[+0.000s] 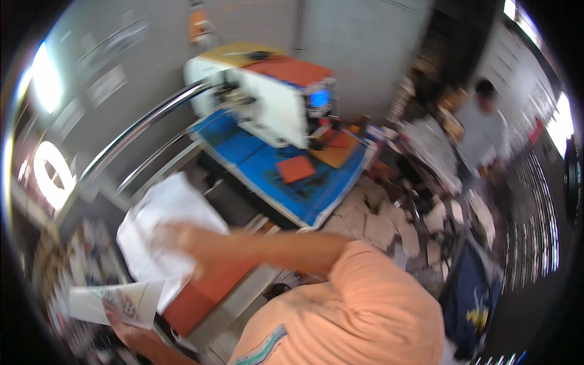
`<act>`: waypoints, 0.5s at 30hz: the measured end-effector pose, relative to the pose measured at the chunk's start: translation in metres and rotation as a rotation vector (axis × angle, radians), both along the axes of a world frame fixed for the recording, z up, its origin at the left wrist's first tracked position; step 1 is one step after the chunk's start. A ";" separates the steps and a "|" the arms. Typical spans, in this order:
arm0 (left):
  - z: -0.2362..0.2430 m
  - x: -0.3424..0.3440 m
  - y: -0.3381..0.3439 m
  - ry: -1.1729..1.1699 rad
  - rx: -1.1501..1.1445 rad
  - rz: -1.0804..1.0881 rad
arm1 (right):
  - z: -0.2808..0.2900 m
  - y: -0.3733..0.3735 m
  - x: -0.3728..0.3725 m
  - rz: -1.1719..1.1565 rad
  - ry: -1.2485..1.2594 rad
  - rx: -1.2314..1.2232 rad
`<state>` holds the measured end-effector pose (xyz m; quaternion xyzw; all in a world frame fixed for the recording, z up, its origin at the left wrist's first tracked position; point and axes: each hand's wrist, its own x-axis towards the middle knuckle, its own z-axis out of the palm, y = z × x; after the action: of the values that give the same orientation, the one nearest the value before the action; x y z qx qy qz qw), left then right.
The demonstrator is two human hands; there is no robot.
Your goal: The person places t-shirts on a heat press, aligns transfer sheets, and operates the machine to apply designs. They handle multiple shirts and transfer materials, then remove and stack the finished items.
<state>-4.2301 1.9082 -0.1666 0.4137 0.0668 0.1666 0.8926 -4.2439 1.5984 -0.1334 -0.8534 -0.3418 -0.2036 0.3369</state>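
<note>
Under the right hand (182, 240), a white sheet of fabric (161, 225) lies draped over an orange pad (204, 292) at the lower left. It looks crumpled and soft, its edges hanging past the pad, and the hand lies flat on it with fingers spread, seemingly to smooth it or keep it from sliding. Lower down, the left hand (121, 322) pinches a printed paper sheet (112, 302) by its lower edge, holding it just beside the fabric and clear of it. Beyond, a blue bench (286, 188) carries a white press machine (267, 100) and an orange square (296, 168). Another person (483, 131) stands far right, blurred.
</note>
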 end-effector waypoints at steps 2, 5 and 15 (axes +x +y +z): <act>0.005 0.006 -0.035 -0.013 0.511 -0.129 | -0.028 0.039 -0.002 0.001 0.097 -0.048; 0.007 0.012 -0.096 -0.170 1.084 -0.141 | -0.066 0.016 0.010 -0.235 0.146 0.174; -0.043 0.074 -0.065 0.021 0.834 -0.233 | -0.030 -0.045 -0.009 -0.217 0.458 0.620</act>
<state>-4.1556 1.8430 -0.2101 0.7454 -0.0445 0.0732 0.6611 -4.2531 1.5532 -0.1635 -0.7658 -0.0882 -0.1356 0.6224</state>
